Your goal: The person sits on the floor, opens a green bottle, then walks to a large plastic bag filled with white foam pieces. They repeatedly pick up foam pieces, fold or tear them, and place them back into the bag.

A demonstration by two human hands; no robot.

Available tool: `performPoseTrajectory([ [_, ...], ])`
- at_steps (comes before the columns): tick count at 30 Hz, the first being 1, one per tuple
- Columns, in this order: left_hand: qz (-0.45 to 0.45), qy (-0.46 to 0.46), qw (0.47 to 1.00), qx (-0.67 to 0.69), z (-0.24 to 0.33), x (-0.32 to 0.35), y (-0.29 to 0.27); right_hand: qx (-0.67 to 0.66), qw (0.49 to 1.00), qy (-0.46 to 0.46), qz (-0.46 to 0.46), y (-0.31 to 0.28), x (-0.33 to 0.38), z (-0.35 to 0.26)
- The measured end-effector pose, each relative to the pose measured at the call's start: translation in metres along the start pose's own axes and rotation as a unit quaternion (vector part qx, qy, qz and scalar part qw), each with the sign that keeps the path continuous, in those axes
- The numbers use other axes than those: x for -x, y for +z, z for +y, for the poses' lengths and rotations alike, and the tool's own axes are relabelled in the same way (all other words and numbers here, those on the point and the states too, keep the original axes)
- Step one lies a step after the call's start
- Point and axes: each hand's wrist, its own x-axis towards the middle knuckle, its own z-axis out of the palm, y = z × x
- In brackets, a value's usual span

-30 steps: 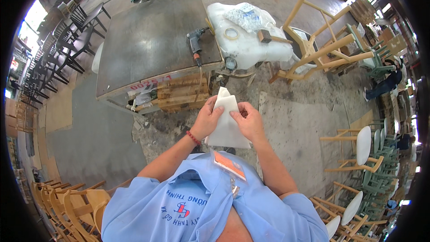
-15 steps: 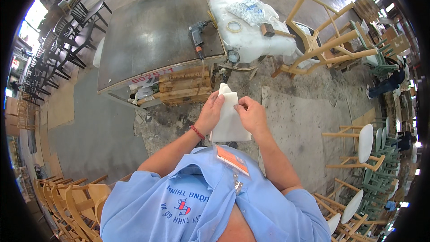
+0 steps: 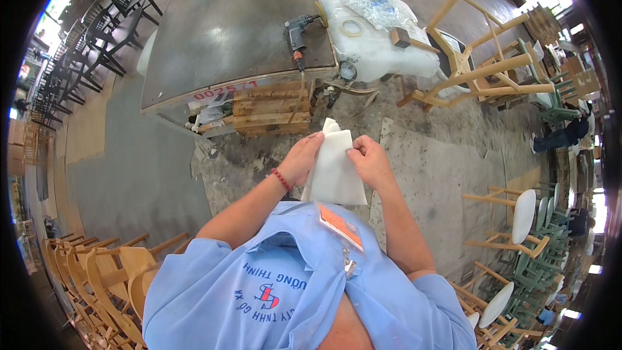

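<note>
A folded white sheet, paper-like, is held up in front of my chest, its top end creased over. My left hand, with a red bead bracelet at the wrist, grips its left side, thumb in front and fingers partly behind. At the upper right edge, my right hand pinches the sheet between thumb and curled fingers. Whether the sheet has a second layer behind it I cannot tell.
Ahead stands a metal-topped table with a power drill. Beside it, a white-wrapped surface carries a tape roll and mallet. A wooden chair frame lies right; chairs line both sides.
My right hand has shifted slightly up along the sheet's edge, and the sheet's upper part looks flatter and wider. My view has turned a little, moving the table and drill slightly.
</note>
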Motion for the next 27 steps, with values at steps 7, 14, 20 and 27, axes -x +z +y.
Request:
performPoseTrajectory([
  [7,0.094,0.032,0.995,0.012,-0.015,-0.006,0.001,0.019,0.998,0.06,0.013,0.005,-0.007,-0.003],
  [14,0.105,0.091,0.99,-0.007,-0.024,-0.009,0.003,-0.055,0.995,0.07,0.045,0.013,-0.008,0.013],
  [20,0.105,0.073,0.992,-0.001,-0.024,-0.01,0.005,-0.063,0.995,0.063,0.047,0.013,-0.006,0.014],
  [27,0.086,0.058,0.995,-0.005,-0.019,-0.005,0.01,-0.109,0.993,0.041,0.026,0.015,-0.005,0.015],
])
